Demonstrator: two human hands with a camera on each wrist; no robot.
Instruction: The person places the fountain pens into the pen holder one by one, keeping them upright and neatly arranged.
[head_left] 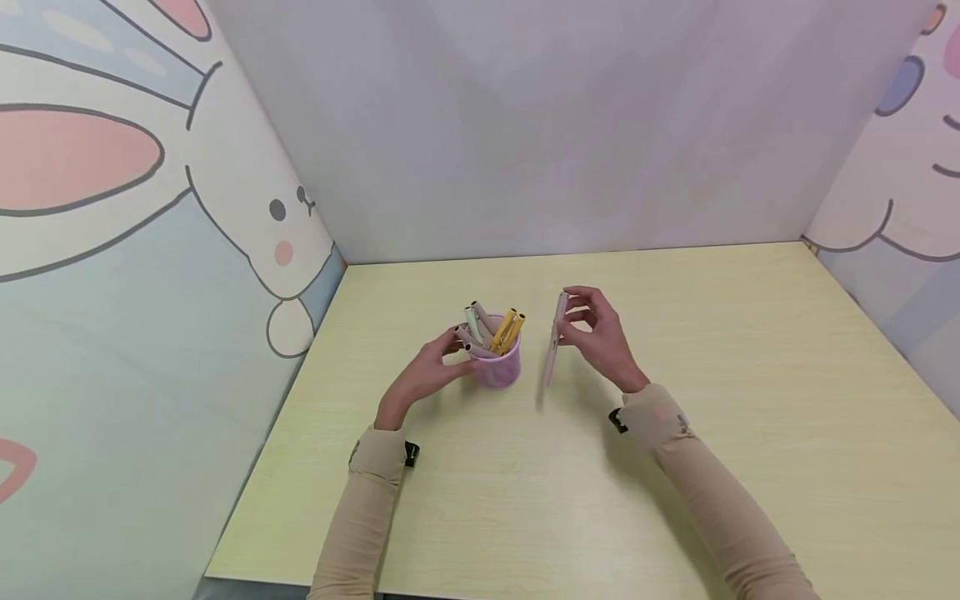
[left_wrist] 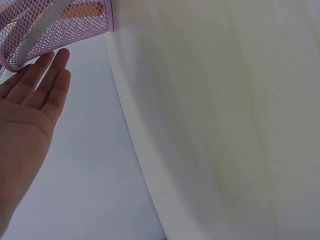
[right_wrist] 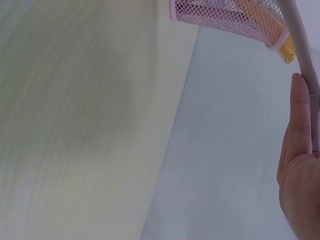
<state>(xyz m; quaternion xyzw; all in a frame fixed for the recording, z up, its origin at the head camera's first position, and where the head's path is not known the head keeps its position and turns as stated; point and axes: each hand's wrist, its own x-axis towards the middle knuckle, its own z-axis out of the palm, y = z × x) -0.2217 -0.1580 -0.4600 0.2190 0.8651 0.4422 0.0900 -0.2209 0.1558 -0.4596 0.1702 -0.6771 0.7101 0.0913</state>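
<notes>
A pink-purple mesh pen cup [head_left: 498, 373] stands upright on the table, with several pens inside: yellow pens [head_left: 512, 333], a pale green one [head_left: 473, 323] and mauve-grey ones [head_left: 480, 350]. My left hand [head_left: 426, 375] holds the cup from its left side, thumb at the near side and fingers behind. In the left wrist view those fingers [left_wrist: 59, 82] lie against the mesh. To the right of the cup, my right hand [head_left: 602, 337] pinches a mauve-grey pen [head_left: 551, 358] held steeply, apart from the cup. The right wrist view shows this pen [right_wrist: 301, 42] in front of the cup's rim.
The pale wood-grain table [head_left: 720, 358] extends widely around both hands. A plain light wall [head_left: 525, 133] rises behind it. Side panels with cartoon animals, such as the rabbit panel [head_left: 247, 192], bound the left and right.
</notes>
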